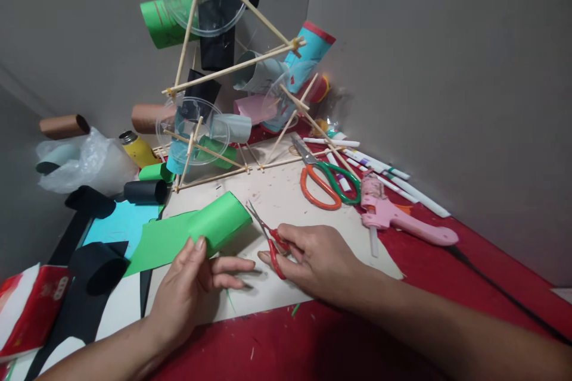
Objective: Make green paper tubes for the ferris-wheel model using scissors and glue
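My left hand [196,274] grips a rolled green paper tube [223,220] by its lower edge, thumb on the outside and two fingers stretched out to the right. In my right hand [313,256] is a small pair of red-handled scissors [277,256], with finger and thumb at the loops. Its slim blades point up and left, slightly parted, close to the tube's right end. Flat green paper [158,241] lies behind the left hand. A larger pair of scissors [328,181], with one orange and one green handle, rests farther back on the pale sheet.
A wooden-stick frame [236,65] holding clear plastic lids and coloured paper tubes stands at the back. On the right lie a pink glue gun [402,223] and several markers [379,164]. Black paper [84,303], a yellow bottle [138,149] and a red packet [38,306] are left.
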A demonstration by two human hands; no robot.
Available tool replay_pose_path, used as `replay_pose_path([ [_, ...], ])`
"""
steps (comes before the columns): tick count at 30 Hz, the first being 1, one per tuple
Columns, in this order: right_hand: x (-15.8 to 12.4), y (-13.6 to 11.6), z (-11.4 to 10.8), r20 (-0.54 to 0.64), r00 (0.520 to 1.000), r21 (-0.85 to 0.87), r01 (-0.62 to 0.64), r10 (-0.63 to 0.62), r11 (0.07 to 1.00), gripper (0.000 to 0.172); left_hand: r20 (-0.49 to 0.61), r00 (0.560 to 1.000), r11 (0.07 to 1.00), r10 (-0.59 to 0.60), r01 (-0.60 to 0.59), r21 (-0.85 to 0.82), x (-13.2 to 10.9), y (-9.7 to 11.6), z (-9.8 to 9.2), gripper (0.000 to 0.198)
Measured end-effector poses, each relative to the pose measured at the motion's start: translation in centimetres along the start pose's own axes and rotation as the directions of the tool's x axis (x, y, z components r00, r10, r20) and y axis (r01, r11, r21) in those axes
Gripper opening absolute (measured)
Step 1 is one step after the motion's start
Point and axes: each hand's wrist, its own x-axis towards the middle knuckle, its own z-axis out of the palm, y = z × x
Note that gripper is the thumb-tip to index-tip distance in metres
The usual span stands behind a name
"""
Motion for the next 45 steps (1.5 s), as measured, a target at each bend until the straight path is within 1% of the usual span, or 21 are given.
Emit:
replay_pose_path([
  [4, 0.0, -0.2, -0.2, 0.021, 1.0, -0.029, -0.017, 0.017, 0.999, 0.031, 0.057, 0.997, 0.999, -0.044, 0.045, -0.015, -0.3, -0.1, 0.0, 0.038],
  [9, 0.1, -0.3, -0.2, 0.021, 1.0, -0.024, -0.009, 0.009, 1.0, 0.031, 0.11, 0.992, 0.991, -0.068, 0.054, 0.124, -0.3, 0.1, 0.1, 0.032],
  [12, 0.0, -0.2, -0.2, 0.002, 1.0, 0.007, -0.002, 0.002, 1.0, 0.033, 0.099, 0.992, 0.99, -0.072, 0.059, 0.13, -0.3, 0.2, 0.3, 0.039],
  [15, 0.0, -0.1, -0.3, -0.022, 0.999, 0.07, -0.031, 0.032, 0.997, 0.04, 0.073, 0.995, 0.993, -0.065, 0.058, 0.1, -0.3, 0.3, 0.4, 0.043],
  [17, 0.1, 0.0, -0.3, -0.024, 0.999, 0.08, -0.043, 0.045, 0.996, 0.04, 0.051, 0.997, 0.994, -0.061, 0.056, 0.092, -0.4, 0.4, 0.5, 0.044],
  [21, 0.1, 0.2, 0.0, 0.021, 0.999, -0.005, -0.025, 0.025, 1.0, 0.034, 0.02, 0.998, 0.993, -0.052, 0.049, 0.104, -0.4, 0.3, 0.4, 0.044],
  [27, 0.1, 0.2, 0.0, 0.092, 0.996, -0.097, -0.003, 0.012, 0.995, 0.026, 0.018, 0.999, 0.992, -0.048, 0.045, 0.116, -0.1, -0.3, 0.1, 0.042],
  [30, 0.0, 0.5, 0.2, 0.081, 0.996, -0.137, 0.034, -0.023, 0.99, 0.024, 0.023, 0.998, 0.992, -0.053, 0.05, 0.116, -0.1, -0.5, 0.0, 0.04],
  [34, 0.2, 1.0, 0.5, 0.045, 0.998, -0.176, 0.051, -0.044, 0.983, 0.026, 0.036, 0.997, 0.992, -0.063, 0.059, 0.116, -0.1, -0.6, -0.1, 0.039],
  [45, 0.2, 1.1, 0.6, 0.015, 0.998, -0.108, 0.06, -0.059, 0.992, 0.03, 0.047, 0.995, 0.989, -0.086, 0.08, 0.122, -0.1, -0.9, -0.2, 0.038],
])
